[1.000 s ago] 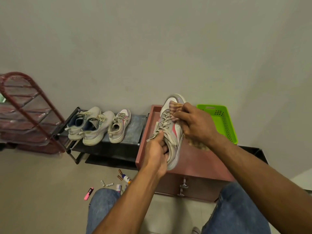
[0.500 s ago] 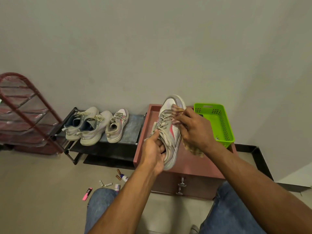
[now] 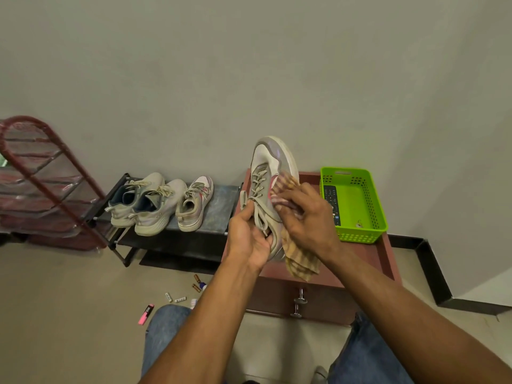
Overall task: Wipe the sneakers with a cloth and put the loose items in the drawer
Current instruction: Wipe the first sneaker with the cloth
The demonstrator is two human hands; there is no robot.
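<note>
My left hand point(image 3: 249, 234) grips the heel end of a grey sneaker with a pink stripe point(image 3: 267, 173), held toe-up above the brown drawer cabinet point(image 3: 368, 261). My right hand point(image 3: 307, 217) presses a checked yellow cloth point(image 3: 300, 261) against the sneaker's right side. Three more sneakers point(image 3: 160, 203) stand on a low black shoe rack point(image 3: 171, 242) to the left. Loose items lie on the floor: a pink highlighter point(image 3: 146, 314), small batteries point(image 3: 174, 297) and a small bottle point(image 3: 202, 286). The drawer's metal handles point(image 3: 299, 302) show; the drawer is closed.
A green plastic basket point(image 3: 360, 231) holding a remote control point(image 3: 331, 203) sits on the cabinet's right side. A red-framed covered rack point(image 3: 36, 176) stands at far left. My knees in blue jeans point(image 3: 163, 328) are at the bottom. The wall is close behind.
The sneaker has been raised and tilted more upright. My right hand with the cloth slid down from the toe area to the sneaker's side. The view shifted slightly.
</note>
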